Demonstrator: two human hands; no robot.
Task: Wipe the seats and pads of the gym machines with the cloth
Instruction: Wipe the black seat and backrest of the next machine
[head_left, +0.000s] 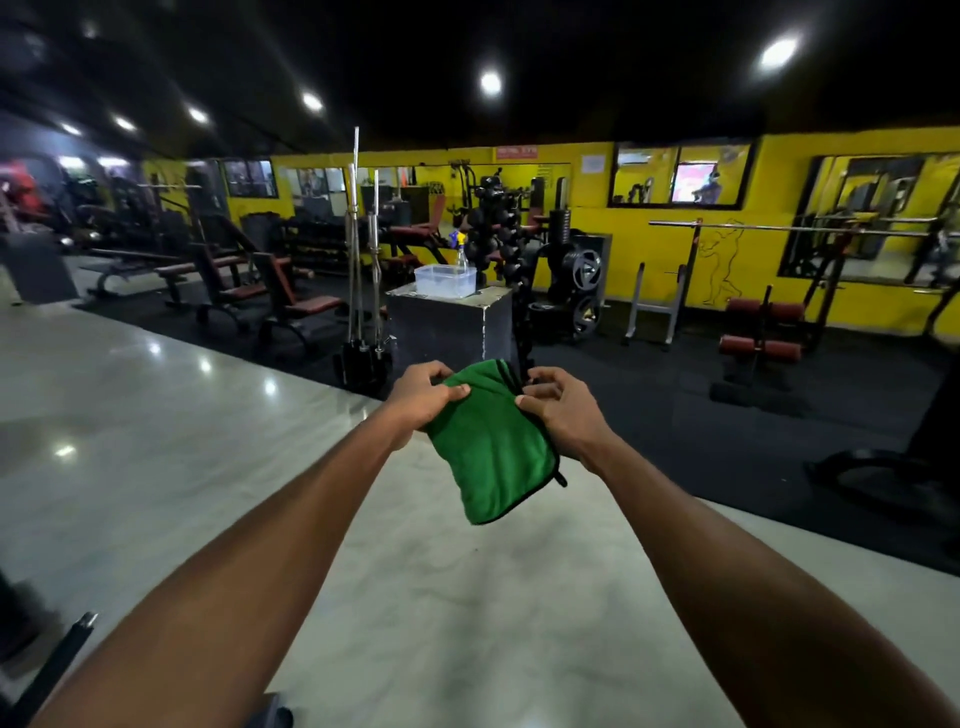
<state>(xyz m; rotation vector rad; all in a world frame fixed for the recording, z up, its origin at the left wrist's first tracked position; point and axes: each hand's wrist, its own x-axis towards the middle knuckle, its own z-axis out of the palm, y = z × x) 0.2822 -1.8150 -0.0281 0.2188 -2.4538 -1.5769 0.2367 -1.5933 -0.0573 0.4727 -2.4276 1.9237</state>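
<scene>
A green cloth (491, 447) with a dark hem hangs folded in front of me at chest height. My left hand (423, 397) pinches its upper left edge and my right hand (563, 410) pinches its upper right edge. Both arms reach out over the pale floor. Benches with red-brown pads (311, 306) stand on the black mat at the left. A machine with red roller pads (761, 351) stands at the right by the yellow wall.
Straight ahead a grey box (447, 322) carries a clear plastic tub (445, 280) and a spray bottle (460, 252). Upright barbells (358, 249) stand left of the box, and a dumbbell rack and weight plates (584, 283) to its right. Glossy pale floor (156, 415) lies beneath me.
</scene>
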